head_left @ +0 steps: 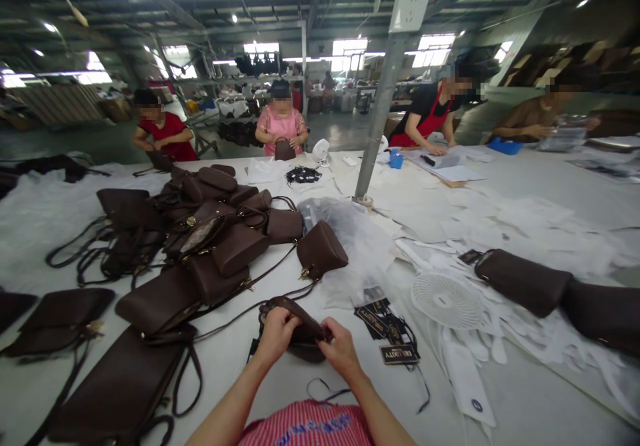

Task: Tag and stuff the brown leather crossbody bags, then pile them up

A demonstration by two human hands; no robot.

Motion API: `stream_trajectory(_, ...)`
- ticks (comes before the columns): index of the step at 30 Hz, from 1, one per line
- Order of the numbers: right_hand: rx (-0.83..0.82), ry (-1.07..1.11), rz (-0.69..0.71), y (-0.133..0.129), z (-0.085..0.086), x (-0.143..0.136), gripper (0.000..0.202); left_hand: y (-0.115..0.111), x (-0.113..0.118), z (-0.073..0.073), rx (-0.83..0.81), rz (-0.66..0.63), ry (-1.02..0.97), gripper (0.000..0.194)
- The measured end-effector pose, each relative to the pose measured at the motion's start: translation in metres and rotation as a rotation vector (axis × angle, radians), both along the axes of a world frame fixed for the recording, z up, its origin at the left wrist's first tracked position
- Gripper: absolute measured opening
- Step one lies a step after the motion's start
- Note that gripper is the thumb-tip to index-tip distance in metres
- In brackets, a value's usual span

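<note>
A small dark brown handbag (306,347) lies in front of me, with its upper edge raised between my hands. My left hand (279,331) pinches the bag's edge on the left side. At the right end of the same edge, my right hand (340,347) grips with thumb and fingers. The inside of the bag is mostly hidden. Just to the right of my right hand lie black hang tags (399,354) with gold print and dark cords. Another brown bag (323,249) stands a little farther back, its long strap running across the table.
Many brown bags (240,247) are heaped on the left of the white table (227,359). Clear plastic (357,246) lies behind the hang tags. A white fan (445,299) and more brown bags (523,279) are on the right. A metal post (383,93) rises mid-table; co-workers (283,123) stand across.
</note>
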State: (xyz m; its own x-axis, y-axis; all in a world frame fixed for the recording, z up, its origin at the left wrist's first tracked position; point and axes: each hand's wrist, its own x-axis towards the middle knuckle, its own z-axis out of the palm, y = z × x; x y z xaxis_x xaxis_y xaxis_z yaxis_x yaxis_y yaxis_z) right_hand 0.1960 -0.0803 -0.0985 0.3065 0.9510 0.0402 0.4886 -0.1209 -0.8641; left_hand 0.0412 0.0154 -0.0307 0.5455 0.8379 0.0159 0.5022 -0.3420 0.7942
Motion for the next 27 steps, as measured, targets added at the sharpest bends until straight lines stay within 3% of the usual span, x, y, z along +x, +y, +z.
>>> stream_trajectory(7,-0.015,-0.054,-0.016,-0.020,0.002,0.018,0.006,0.003,-0.023,0.017,0.131,0.079,0.359,0.017)
stream_trajectory(12,-0.035,-0.078,-0.031,-0.033,0.002,0.029,0.010,0.001,-0.039,0.021,0.299,0.149,0.326,0.019)
stream_trajectory(20,-0.098,-0.155,0.003,-0.041,-0.001,0.049,0.006,-0.004,-0.051,-0.010,-0.111,0.243,-0.079,0.019)
stream_trajectory(27,0.010,-0.224,0.161,-0.027,0.015,0.040,0.044,-0.014,-0.055,-0.018,-0.292,0.226,-0.243,0.016)
